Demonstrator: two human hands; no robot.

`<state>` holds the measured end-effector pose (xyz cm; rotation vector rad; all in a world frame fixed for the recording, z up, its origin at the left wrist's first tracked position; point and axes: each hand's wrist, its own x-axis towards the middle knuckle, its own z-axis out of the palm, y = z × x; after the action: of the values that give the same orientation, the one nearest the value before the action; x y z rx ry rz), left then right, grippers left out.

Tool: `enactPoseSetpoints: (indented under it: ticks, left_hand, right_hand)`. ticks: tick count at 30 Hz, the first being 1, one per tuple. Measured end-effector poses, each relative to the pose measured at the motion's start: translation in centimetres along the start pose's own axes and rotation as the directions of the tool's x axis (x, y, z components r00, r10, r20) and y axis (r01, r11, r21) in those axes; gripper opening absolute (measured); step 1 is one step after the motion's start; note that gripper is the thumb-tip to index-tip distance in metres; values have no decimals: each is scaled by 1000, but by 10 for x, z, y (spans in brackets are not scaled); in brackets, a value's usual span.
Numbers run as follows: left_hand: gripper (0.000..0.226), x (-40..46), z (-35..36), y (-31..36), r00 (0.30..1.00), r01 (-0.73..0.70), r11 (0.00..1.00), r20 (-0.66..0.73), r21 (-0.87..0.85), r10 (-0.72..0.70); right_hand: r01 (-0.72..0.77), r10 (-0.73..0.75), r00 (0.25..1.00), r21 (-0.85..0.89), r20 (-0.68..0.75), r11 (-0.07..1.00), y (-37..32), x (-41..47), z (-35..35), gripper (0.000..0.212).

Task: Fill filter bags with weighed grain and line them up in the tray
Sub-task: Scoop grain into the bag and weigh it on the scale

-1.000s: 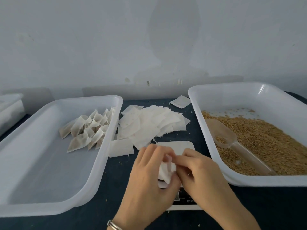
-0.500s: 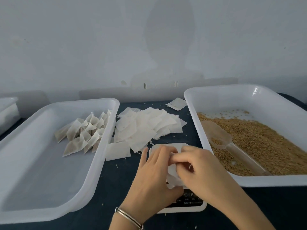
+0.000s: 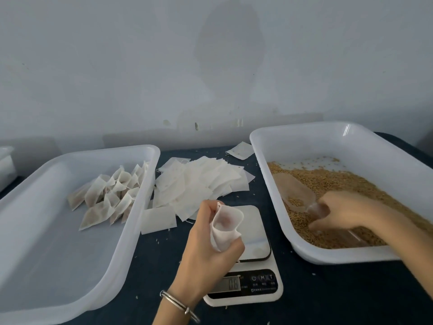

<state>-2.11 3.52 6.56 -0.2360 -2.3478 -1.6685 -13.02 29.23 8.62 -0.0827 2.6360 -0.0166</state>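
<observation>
Left hand (image 3: 206,245) curled round an open-mouthed bag (image 3: 226,225) held above the scale (image 3: 253,231), right hand (image 3: 339,212) reaching into the grain (image 3: 351,184) tray (image 3: 304,137), fingers closing on the scoop (image 3: 295,191) handle, grip blurred; filled bags (image 3: 110,193) lie in the left tray (image 3: 70,158).

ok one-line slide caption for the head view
Left hand holds open white filter bag; right hand grasps clear plastic scoop.

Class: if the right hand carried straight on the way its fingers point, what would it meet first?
Most likely the clear scoop lying on the grain; the right hand seems already at its handle, though blur hides actual contact.
</observation>
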Motion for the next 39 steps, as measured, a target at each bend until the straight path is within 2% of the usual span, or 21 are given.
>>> enactPoseSetpoints:
  ticks: [3,5,7,10,12,13,16,19,22,26,28,31,32,34,37,39]
  left_hand:
    - [32,3,1,-2,1000,11,1000,3,2,-11]
    - [34,5,-1,-4,1000,27,999,-3,19,-27]
    - [35,9,-3,-6,999,37,998,-5,42,-37]
    - [36,15,-4,-7,1000,22,998,-1,62,-22]
    - [34,18,-5,-7,1000,0,997,-4,78,0]
    - [34,19,-5,-7,1000,-8,996,-6,90,8]
    - [32,21,-6,-7,1000,-8,996,0,89,9]
    - [26,20,-6,-6,999,-19,998,32,61,17]
    - [21,17,-7,-4,998,-8,1000,61,-20,10]
    - [19,14,-12,-1,995,36,980,96,-195,-18]
    - [26,13,-12,-2,991,92,936,122,-339,-53]
    - [34,13,-10,-5,977,199,748,190,-634,-98]
    - [35,13,-10,-6,974,214,714,199,-667,-107]
    - [33,14,-9,-8,979,194,781,170,-594,-114]
    - [28,17,-7,-9,992,108,952,95,-287,-84]
    - [28,19,-5,-8,994,69,991,92,-112,-59]
  right_hand:
    - [43,-38,997,75,-67,996,8,10,2,13]
    - [15,-4,991,80,-136,997,29,9,-15,12]
    - [-87,71,971,-63,-227,994,60,9,-37,23]
    - [-314,197,920,-338,-339,887,104,13,-58,35]
    - [-327,199,926,-417,-322,848,122,16,-61,36]
    - [-295,189,942,-413,-279,862,124,16,-59,34]
    - [-100,77,991,-216,-114,971,103,11,-42,30]
    - [14,-14,999,18,-42,1000,75,13,-20,33]
    - [51,-43,997,148,-59,988,57,19,-10,38]
    - [38,-32,999,356,-24,934,60,15,-8,34]
    - [60,-52,998,440,-30,896,67,10,-5,37]
    - [92,-72,996,573,-58,814,77,2,-5,42]
    - [98,-75,995,605,-62,790,79,-1,-5,43]
    - [109,-77,994,597,-79,795,82,-5,-6,45]
    - [126,-76,991,558,-111,820,82,-12,-11,48]
    - [141,-79,988,556,-134,819,79,-18,-17,48]
